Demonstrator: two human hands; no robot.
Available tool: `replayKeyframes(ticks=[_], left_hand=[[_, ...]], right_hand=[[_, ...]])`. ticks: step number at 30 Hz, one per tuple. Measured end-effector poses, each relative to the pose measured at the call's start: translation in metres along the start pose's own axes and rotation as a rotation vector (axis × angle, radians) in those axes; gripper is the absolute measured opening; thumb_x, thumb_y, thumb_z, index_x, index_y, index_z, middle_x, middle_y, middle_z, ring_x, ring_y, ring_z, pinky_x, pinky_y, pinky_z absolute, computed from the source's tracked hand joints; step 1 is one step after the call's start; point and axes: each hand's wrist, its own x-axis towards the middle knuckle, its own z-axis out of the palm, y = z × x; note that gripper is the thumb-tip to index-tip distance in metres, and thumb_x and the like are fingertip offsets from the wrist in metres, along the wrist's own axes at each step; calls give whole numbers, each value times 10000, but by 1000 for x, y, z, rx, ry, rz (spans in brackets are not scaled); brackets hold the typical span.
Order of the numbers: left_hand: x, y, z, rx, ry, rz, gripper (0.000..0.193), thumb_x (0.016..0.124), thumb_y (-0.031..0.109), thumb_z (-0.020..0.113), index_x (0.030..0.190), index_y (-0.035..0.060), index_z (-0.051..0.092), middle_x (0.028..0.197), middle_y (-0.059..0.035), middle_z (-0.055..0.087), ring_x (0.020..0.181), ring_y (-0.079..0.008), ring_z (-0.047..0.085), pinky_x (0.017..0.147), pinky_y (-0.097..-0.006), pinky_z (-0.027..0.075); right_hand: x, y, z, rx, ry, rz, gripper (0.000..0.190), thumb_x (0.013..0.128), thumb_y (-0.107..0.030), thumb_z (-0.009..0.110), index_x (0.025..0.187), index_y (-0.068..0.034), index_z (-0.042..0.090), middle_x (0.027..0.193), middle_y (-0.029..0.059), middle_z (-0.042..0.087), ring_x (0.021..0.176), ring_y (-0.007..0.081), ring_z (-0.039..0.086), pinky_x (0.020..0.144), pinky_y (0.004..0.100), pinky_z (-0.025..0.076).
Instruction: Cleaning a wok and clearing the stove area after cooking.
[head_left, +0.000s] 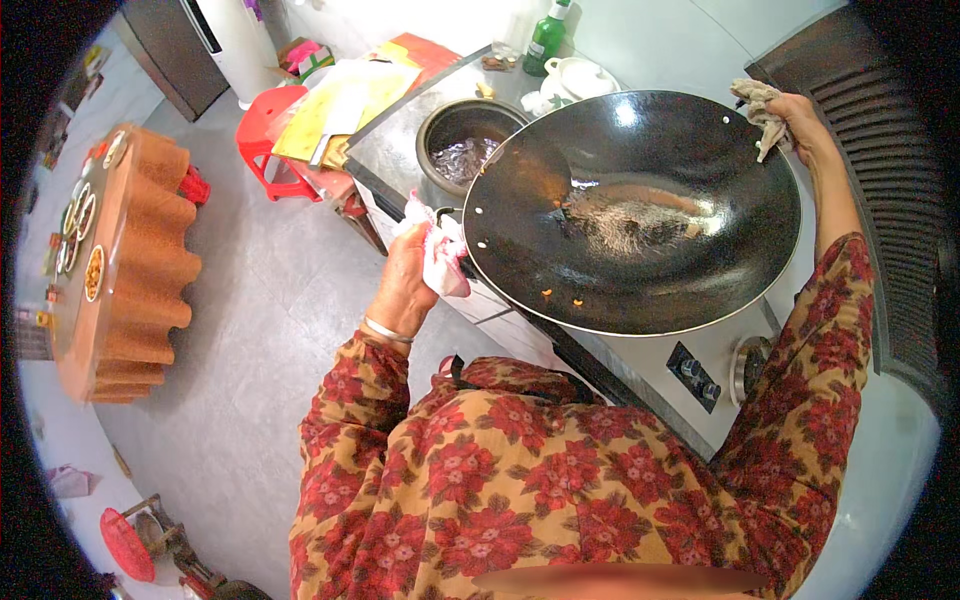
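Observation:
A large black wok (660, 292) is held out in front of me, over the counter and stove. Some liquid (630, 217) pools in its bottom, and a few small orange food bits cling to its wall. My left hand (406, 274) grips the left loop handle through a pink-and-white cloth (446, 262). At the far right rim, my right hand (801, 120) grips a greyish cloth (761, 112) where the other handle sits, mostly hidden by it. The wok's left rim overlaps a dark round pot (431, 154) with clear liquid inside.
A green bottle (545, 41) and a white lidded pot (581, 79) stand behind the wok. Stove knobs (697, 379) and a burner (746, 367) lie at its near side. Left are a red plastic stool (266, 124) and a cloth-covered table (154, 277) with dishes.

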Motion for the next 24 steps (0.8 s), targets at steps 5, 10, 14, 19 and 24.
replayKeyframes(ticks=[5, 10, 14, 19, 24], left_hand=[[-1, 1, 7, 5, 36, 22, 142, 814, 116, 433, 919, 39, 487, 814, -112, 588, 668, -211, 596, 577, -303, 515], [4, 2, -9, -40, 10, -31, 133, 816, 116, 428, 911, 42, 483, 803, -114, 584, 669, -215, 594, 577, -308, 514], [0, 2, 8, -22, 23, -23, 119, 815, 119, 430, 894, 44, 480, 778, -111, 577, 642, -210, 586, 564, -309, 510], [-3, 1, 11, -38, 90, -28, 109, 812, 117, 436, 885, 50, 481, 744, -96, 570, 610, -200, 575, 544, -298, 502], [0, 1, 5, -49, 70, -39, 107, 810, 123, 452, 884, 55, 488, 737, -87, 573, 614, -195, 577, 549, -291, 502]], right_hand=[[0, 2, -7, -41, -20, 31, 212, 668, -149, 514, 791, 14, 572, 686, 60, 568, 545, 135, 517, 502, 256, 414], [-9, -9, 5, -65, -10, -3, 196, 660, -151, 517, 760, 8, 572, 672, 57, 563, 538, 134, 513, 491, 266, 411], [-3, 1, -7, -81, -22, -4, 202, 660, -161, 524, 758, 8, 575, 676, 60, 567, 541, 136, 511, 496, 261, 408], [-5, -9, -1, -80, -38, 16, 209, 674, -135, 512, 797, 24, 573, 696, 55, 570, 554, 123, 518, 495, 249, 423], [-4, -8, -2, -89, -46, 56, 226, 672, -158, 513, 812, 5, 584, 686, 63, 567, 569, 150, 514, 520, 273, 431]])
